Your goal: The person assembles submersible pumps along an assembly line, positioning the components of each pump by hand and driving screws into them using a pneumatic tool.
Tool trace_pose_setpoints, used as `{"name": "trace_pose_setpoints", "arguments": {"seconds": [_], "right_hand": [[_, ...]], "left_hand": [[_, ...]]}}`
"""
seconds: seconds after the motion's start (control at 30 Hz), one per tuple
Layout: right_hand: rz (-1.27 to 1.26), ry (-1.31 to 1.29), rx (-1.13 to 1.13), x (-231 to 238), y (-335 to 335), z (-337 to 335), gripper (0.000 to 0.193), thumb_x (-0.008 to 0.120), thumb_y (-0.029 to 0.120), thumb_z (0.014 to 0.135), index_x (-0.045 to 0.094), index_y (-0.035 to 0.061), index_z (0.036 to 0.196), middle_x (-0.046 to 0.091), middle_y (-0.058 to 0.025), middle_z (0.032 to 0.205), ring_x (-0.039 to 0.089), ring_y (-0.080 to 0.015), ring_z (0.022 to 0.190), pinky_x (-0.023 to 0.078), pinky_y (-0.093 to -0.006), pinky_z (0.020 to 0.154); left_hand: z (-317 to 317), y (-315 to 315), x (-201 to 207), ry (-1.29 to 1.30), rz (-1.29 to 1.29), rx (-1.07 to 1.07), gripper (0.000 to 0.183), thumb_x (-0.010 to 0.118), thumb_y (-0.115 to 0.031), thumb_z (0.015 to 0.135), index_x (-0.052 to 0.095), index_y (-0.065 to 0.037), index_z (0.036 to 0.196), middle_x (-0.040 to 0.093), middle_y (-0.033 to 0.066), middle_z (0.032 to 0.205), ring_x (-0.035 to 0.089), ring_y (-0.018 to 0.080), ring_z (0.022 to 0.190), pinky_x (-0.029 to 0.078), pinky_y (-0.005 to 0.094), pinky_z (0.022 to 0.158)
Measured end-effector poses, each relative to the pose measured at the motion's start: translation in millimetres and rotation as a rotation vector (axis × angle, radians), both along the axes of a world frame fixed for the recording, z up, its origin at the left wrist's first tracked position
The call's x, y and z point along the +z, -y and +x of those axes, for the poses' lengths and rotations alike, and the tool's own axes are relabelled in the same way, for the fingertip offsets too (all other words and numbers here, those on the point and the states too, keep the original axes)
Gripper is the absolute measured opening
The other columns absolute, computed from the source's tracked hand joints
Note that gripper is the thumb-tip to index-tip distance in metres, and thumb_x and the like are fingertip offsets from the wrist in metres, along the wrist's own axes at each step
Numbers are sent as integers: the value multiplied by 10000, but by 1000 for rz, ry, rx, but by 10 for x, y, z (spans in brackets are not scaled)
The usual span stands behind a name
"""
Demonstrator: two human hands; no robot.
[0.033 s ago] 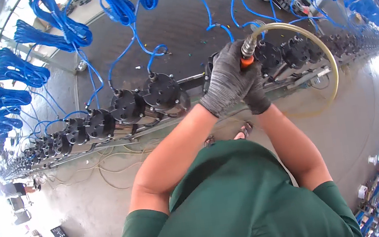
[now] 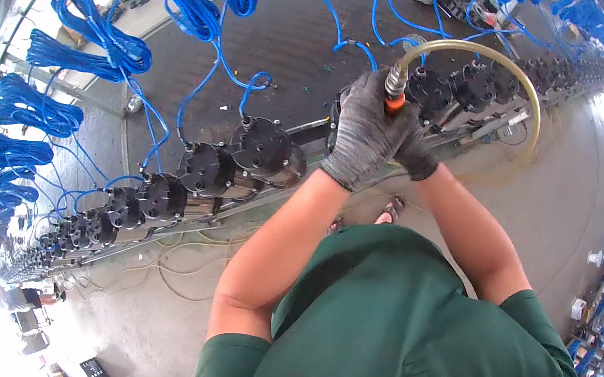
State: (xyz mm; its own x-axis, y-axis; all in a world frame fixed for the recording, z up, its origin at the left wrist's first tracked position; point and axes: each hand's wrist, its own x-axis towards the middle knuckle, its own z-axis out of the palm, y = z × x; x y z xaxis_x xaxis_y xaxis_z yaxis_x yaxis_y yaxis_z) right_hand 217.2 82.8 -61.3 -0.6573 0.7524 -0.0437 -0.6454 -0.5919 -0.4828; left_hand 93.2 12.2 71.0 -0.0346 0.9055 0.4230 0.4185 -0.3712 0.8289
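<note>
The left hand (image 2: 365,132), in a dark grey knit glove, has its grip closed round an orange-handled tool with a metal coupling (image 2: 395,92), held above the long metal rail (image 2: 301,181) carrying a row of black round-capped pump bodies (image 2: 259,148). A yellowish clear hose (image 2: 510,74) loops from the tool's tip, right of it. The gloved right hand (image 2: 418,158) sits just beneath the left; whether its grip is closed cannot be told. Coiled blue cables (image 2: 97,47) hang beyond the rail.

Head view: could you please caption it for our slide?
Two gloved hands grip an orange-collared hose nozzle above black pumps.
</note>
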Motion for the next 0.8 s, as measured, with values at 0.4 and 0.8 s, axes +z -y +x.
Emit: {"name": "trace_pose_setpoints", "arguments": {"seconds": [0.4, 0.8], "right_hand": [[689, 369, -106, 539, 235, 68, 477, 565, 291, 1008, 531, 15, 1395, 617, -118, 1335, 619, -254, 1196, 505, -430, 1056], [633, 500, -247, 547, 95, 112, 527, 833, 0, 791, 593, 48, 1257, 691, -47, 1132, 667, -172, 1037, 554, -336, 954]], "left_hand": [[-11, 257, -481, 626, 109, 14, 420, 605, -65, 983, 458, -7, 1373, 590, 128, 1291, 585, 210, 1185, 471, 366, 1044], [-160, 367, -613, 573, 25, 128, 456, 620, -247, 1004, 504, -15, 1379, 567, 86, 1317, 526, 186, 1206, 413, 355, 1068]]}}
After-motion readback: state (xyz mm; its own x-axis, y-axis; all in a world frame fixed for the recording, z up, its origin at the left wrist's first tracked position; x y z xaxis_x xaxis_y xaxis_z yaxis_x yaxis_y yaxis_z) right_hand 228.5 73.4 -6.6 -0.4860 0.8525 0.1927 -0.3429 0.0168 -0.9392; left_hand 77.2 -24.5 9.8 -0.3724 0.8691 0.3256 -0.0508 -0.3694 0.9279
